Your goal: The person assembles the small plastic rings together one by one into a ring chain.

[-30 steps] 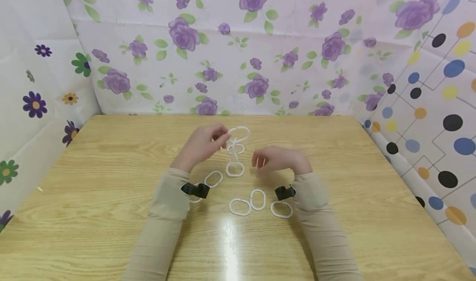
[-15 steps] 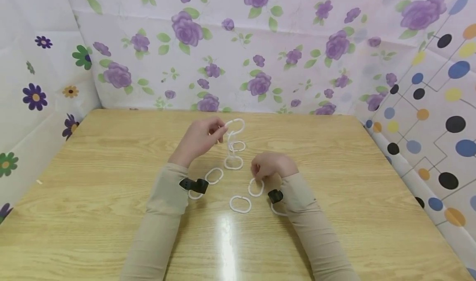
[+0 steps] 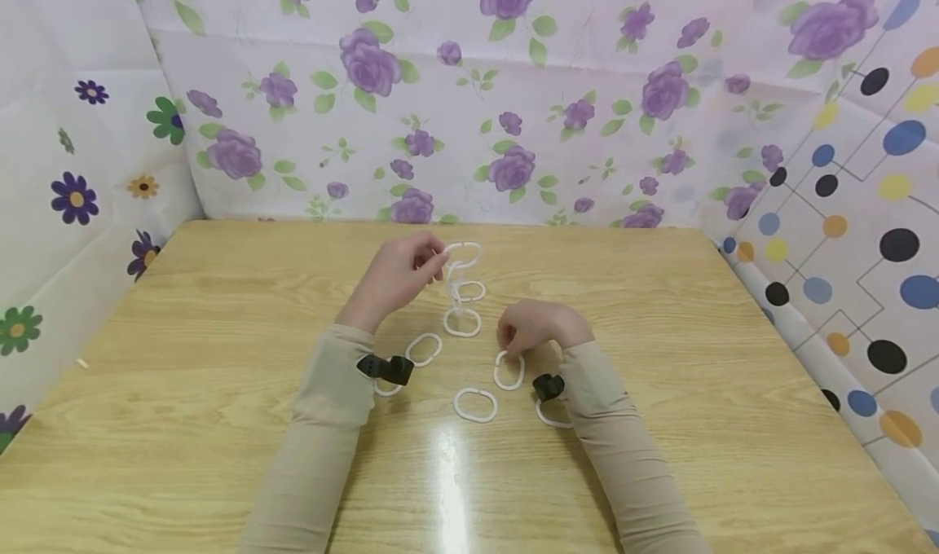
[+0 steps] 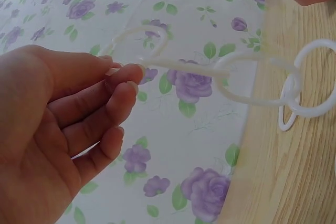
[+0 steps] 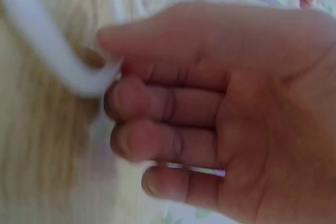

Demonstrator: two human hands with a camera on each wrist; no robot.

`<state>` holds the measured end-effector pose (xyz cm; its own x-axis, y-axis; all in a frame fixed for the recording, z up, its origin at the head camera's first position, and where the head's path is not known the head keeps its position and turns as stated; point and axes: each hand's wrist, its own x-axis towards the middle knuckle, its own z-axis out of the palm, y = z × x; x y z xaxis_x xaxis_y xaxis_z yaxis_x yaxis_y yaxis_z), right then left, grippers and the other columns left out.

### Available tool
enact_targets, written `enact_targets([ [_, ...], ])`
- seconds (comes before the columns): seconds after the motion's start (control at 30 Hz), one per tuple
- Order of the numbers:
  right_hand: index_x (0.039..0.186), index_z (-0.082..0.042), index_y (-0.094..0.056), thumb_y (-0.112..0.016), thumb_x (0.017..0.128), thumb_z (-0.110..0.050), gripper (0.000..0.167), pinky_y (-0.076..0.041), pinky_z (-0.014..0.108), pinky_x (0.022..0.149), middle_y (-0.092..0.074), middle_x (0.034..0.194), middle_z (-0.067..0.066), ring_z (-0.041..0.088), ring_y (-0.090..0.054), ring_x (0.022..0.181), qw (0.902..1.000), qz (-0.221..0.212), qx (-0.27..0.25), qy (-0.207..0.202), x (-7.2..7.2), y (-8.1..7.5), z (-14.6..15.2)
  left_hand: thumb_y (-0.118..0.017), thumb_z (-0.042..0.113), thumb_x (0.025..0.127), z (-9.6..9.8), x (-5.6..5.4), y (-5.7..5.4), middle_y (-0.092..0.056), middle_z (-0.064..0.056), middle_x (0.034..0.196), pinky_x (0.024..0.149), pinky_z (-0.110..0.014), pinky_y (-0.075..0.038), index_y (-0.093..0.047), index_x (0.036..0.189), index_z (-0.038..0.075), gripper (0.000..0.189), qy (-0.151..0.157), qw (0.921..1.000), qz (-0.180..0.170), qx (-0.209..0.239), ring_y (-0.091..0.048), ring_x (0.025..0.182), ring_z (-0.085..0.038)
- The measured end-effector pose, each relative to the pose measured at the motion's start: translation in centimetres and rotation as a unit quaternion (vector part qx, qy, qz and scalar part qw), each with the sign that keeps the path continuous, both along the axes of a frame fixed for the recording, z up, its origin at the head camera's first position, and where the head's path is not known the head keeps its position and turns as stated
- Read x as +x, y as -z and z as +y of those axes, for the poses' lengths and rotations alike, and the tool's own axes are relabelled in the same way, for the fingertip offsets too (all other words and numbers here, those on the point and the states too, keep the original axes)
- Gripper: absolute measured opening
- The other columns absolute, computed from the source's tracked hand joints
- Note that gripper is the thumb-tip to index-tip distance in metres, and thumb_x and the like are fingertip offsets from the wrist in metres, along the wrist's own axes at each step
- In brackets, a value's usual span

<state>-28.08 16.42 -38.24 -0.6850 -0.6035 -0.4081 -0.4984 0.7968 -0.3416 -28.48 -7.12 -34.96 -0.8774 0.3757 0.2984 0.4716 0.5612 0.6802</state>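
My left hand (image 3: pixel 399 275) pinches the top white plastic chain link (image 3: pixel 480 252) between thumb and fingertips. From it hangs a short chain of linked oval rings, its lower link (image 3: pixel 462 336) down at the tabletop; the left wrist view shows the joined links (image 4: pixel 252 102) trailing to the right. Nearer the front, my right hand (image 3: pixel 541 326) pinches the upper end of a loose white link (image 3: pixel 522 372) with thumb and index finger. In the right wrist view that link (image 5: pixel 50 45) is blurred, and its gripped end is partly hidden by the fingertips.
Another loose link (image 3: pixel 475 420) lies in front of my right hand. One link (image 3: pixel 440 344) sits beside the left wrist camera (image 3: pixel 396 370). Two more links peek out beneath the wrists. Printed sheets (image 3: pixel 315 130) stand behind and beside the wooden table (image 3: pixel 183 424).
My right hand has come down and taken hold of a loose link, which has shifted away from the link beside it. My left hand stays nearly in place with the chain.
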Motion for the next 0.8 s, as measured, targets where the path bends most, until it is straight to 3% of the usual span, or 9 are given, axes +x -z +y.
enact_targets([
  [0.2, 0.083, -0.011, -0.059, -0.064, 0.083, -0.012, 0.005, -0.044, 0.022, 0.067, -0.058, 0.075, -0.003, 0.009, -0.054, 0.069, 0.9956, -0.010, -0.093, -0.012, -0.3, -0.5, 1.4, -0.057, 0.019, 0.098, -0.1, 0.1, 0.1, -0.070, -0.013, 0.082, 0.062, -0.028, -0.049, -0.065, 0.103, 0.005, 0.017, 0.005, 1.0000, 0.004, 0.005, -0.061, 0.070, -0.019],
  [0.37, 0.088, -0.010, -0.056, -0.063, 0.090, -0.009, 0.007, -0.044, 0.024, 0.062, -0.067, 0.075, 0.004, 0.023, -0.066, 0.071, 0.9877, -0.020, -0.155, 0.008, -0.2, -1.3, 2.2, -0.059, 0.021, 0.097, -0.1, 0.1, 0.2, -0.070, -0.010, 0.081, 0.063, -0.029, -0.048, -0.067, 0.102, 0.008, 0.016, 0.011, 0.9998, 0.014, -0.006, -0.060, 0.070, -0.018],
  [0.57, 0.096, -0.008, -0.055, -0.057, 0.096, -0.011, 0.003, -0.047, 0.026, 0.060, -0.069, 0.071, 0.017, 0.027, -0.067, 0.066, 0.9743, 0.024, -0.223, 0.022, 0.2, -2.4, 2.3, -0.062, 0.021, 0.096, 0.0, 0.2, 0.4, -0.068, -0.007, 0.075, 0.061, -0.029, -0.045, -0.068, 0.101, 0.011, 0.013, 0.030, 0.9988, 0.027, -0.028, -0.058, 0.067, -0.015],
  [0.8, 0.100, -0.011, -0.056, -0.057, 0.098, -0.016, 0.005, -0.048, 0.028, 0.060, -0.064, 0.061, -0.002, 0.015, -0.062, 0.059, 0.9569, 0.082, -0.273, 0.058, 0.6, -3.5, 1.9, -0.063, 0.018, 0.094, 0.2, 0.3, 0.3, -0.066, -0.007, 0.070, 0.060, -0.027, -0.044, -0.070, 0.100, 0.010, 0.012, 0.068, 0.9951, 0.045, -0.056, -0.057, 0.062, -0.013],
])
